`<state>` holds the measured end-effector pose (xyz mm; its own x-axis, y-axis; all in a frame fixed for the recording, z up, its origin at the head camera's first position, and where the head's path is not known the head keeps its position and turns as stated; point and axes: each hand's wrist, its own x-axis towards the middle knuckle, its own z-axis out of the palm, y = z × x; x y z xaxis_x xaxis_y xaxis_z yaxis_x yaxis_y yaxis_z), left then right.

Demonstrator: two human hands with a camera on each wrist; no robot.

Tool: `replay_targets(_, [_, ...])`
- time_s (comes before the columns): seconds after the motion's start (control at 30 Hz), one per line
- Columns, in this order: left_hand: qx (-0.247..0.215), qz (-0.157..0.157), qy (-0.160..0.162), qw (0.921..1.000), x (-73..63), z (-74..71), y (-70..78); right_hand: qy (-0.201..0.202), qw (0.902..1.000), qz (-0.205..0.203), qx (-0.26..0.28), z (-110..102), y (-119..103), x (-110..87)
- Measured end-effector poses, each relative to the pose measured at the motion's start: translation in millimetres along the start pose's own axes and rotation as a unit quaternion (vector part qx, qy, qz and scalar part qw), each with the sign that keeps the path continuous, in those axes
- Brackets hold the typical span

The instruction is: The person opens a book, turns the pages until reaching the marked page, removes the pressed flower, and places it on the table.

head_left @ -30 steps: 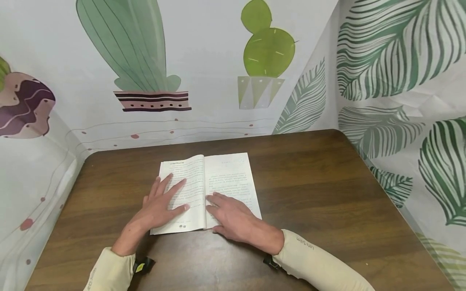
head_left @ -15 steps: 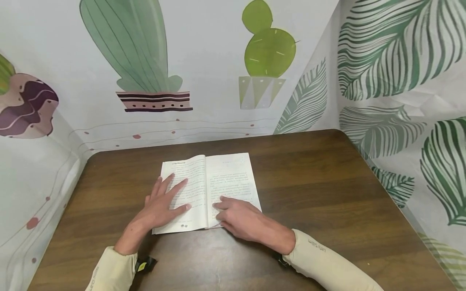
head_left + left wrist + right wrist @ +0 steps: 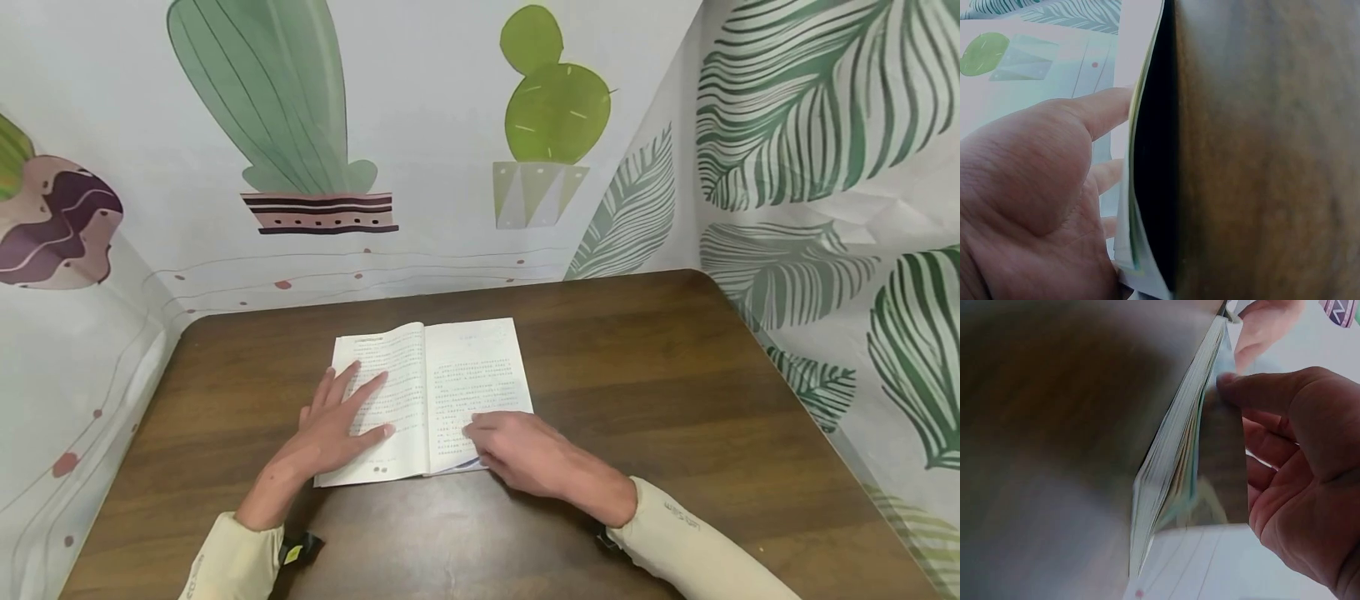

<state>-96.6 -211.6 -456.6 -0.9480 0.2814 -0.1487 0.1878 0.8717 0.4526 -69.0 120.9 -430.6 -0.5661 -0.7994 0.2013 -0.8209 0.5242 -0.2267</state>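
Item: open book, lying on the bench left of centre, near the far edge. Both printed pages face up; the left-hand page curves upward toward the spine.

Left hand: rests on the left page. Grip spread; thumb and fingers lie apart across the paper. In the left wrist view, a dark band lies between the book's edge and the bench surface.

Right hand: at the lower outer corner of the right page. Grip pinching a lifted sheet between thumb and fingers; the sheet stands apart from the page stack. Whether one leaf or several are held cannot be told. A strip of blue shows under the near edge of the right page.

Each forearm wears a cream sleeve, with a black device at the wrist.

Bench: dark wood grain, rounded far corners. Behind it, a pale wall covering carries printed potted cacti and, at the right, striped leaves.
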Motion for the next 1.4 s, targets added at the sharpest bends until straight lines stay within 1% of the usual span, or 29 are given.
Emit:
replay_targets(0.23, [-0.004, 0.001, 0.001, 1.0000, -0.8, 1.8, 1.2, 0.004, 0.9983, 0.031, 0.048, -7, 17, -27.4])
replay_targets(0.37, [-0.005, 0.003, 0.000, 1.0000, 0.3, 3.3, 1.2, 0.019, 0.9948, 0.045, 0.090, -10, 30, -44.6])
replay_targets(0.43, [-0.006, 0.003, -0.001, 1.0000, 0.6, 3.6, 0.7, 0.026, 0.9926, 0.054, 0.106, -11, 36, -49.8])
replay_targets(0.6, [-0.003, 0.004, 0.002, 1.0000, 1.0, 4.0, -2.0, 0.042, 0.9913, 0.081, 0.095, -13, 39, -51.2])
replay_targets(0.67, [-0.001, 0.005, 0.004, 1.0000, 1.1, 3.9, -2.4, 0.056, 0.9892, 0.111, 0.079, -13, 39, -50.3])
replay_targets(0.73, [-0.002, 0.008, 0.005, 1.0000, 1.1, 4.0, -1.9, 0.074, 0.9821, 0.159, 0.069, -14, 40, -49.7])
replay_targets(0.8, [-0.003, 0.009, 0.007, 0.9999, 1.3, 4.1, -1.4, 0.092, 0.9707, 0.209, 0.075, -15, 40, -49.4])
replay_targets(0.87, [-0.005, 0.013, 0.012, 0.9998, 1.6, 4.8, -1.2, 0.103, 0.9595, 0.242, 0.101, -14, 41, -49.0])
replay_targets(0.9, [-0.006, 0.014, 0.013, 0.9998, 1.8, 4.8, -0.9, 0.108, 0.9550, 0.247, 0.123, -13, 41, -48.5])
replay_targets(0.97, [-0.007, 0.017, 0.016, 0.9997, 2.4, 5.5, -1.6, 0.112, 0.9483, 0.240, 0.174, -11, 41, -47.4])
replay_targets(1.03, [-0.010, 0.021, 0.019, 0.9996, 2.6, 6.0, -1.9, 0.112, 0.9388, 0.214, 0.246, -8, 39, -44.7])
replay_targets(1.13, [-0.014, 0.022, 0.019, 0.9995, 2.7, 6.1, -1.9, 0.108, 0.9198, 0.162, 0.341, -2, 35, -37.7])
replay_targets(1.2, [-0.017, 0.021, 0.022, 0.9994, 2.1, 6.0, -1.7, 0.095, 0.9019, 0.128, 0.401, 4, 32, -30.3])
replay_targets(1.23, [-0.018, 0.020, 0.024, 0.9993, 1.9, 6.4, -1.7, 0.086, 0.8963, 0.115, 0.419, 8, 30, -26.0])
replay_targets(1.33, [-0.035, 0.008, 0.026, 0.9990, 1.4, 5.5, -0.9, 0.054, 0.8925, 0.093, 0.438, 15, 24, -12.4])
replay_targets(1.37, [-0.047, 0.001, 0.026, 0.9986, 1.6, 4.9, -0.3, 0.044, 0.8933, 0.089, 0.438, 18, 21, -7.8])
replay_targets(1.4, [-0.060, -0.006, 0.025, 0.9979, 2.1, 4.3, 0.4, 0.038, 0.8972, 0.083, 0.432, 20, 18, -3.3])
